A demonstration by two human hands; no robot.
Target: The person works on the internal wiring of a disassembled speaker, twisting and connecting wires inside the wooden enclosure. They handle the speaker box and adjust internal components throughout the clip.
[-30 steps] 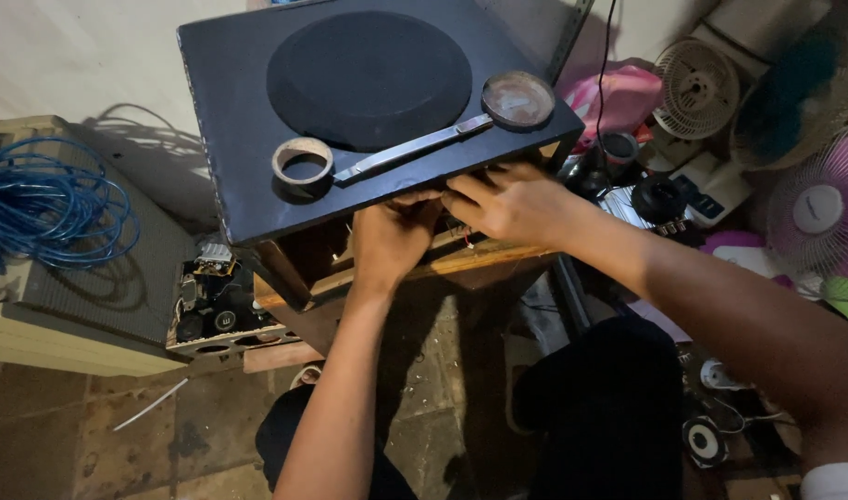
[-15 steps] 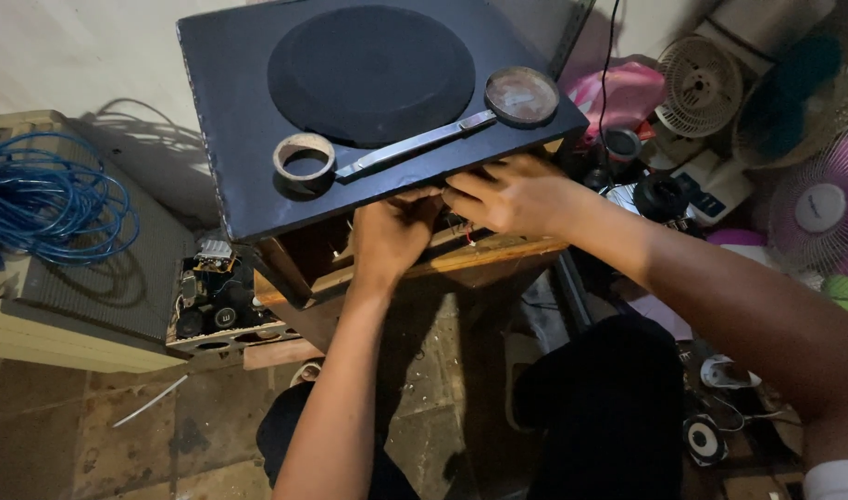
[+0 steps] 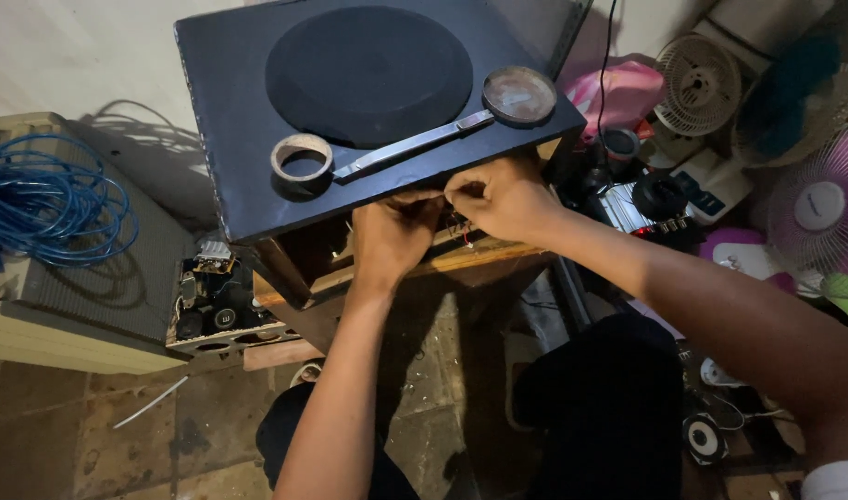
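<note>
A: Where do your hands sit right now?

B: Both are at the near edge of the black speaker box [image 3: 248, 139], which rests tilted on a wooden surface [image 3: 484, 252]. Your left hand [image 3: 387, 236] is curled just under the box's front edge, with its fingertips pinched together. Your right hand [image 3: 498, 196] is beside it, fingers bent inward and closed on something small.

A: What are you gripping?

B: Thin wires [image 3: 459, 230], as far as it can be made out, red among them, at the gap between the box and the wood. They are too small to tell which hand grips which strand; your two hands nearly touch there.

A: And what lies on top of the box?

B: A ring of tape [image 3: 301, 157] lies near the front left, a flat metal bar [image 3: 410, 145] runs from beside it up to a round dish [image 3: 519, 95] at the right, and the dark round speaker cover [image 3: 368, 72] fills the middle.

A: What is around you?

B: A coil of blue cable [image 3: 44, 204] lies on a pale casing at your left, a small circuit unit [image 3: 211, 296] sits below the box, and several fans [image 3: 702, 83] stand at your right. Your knees in dark trousers are over the stone floor [image 3: 118, 435].
</note>
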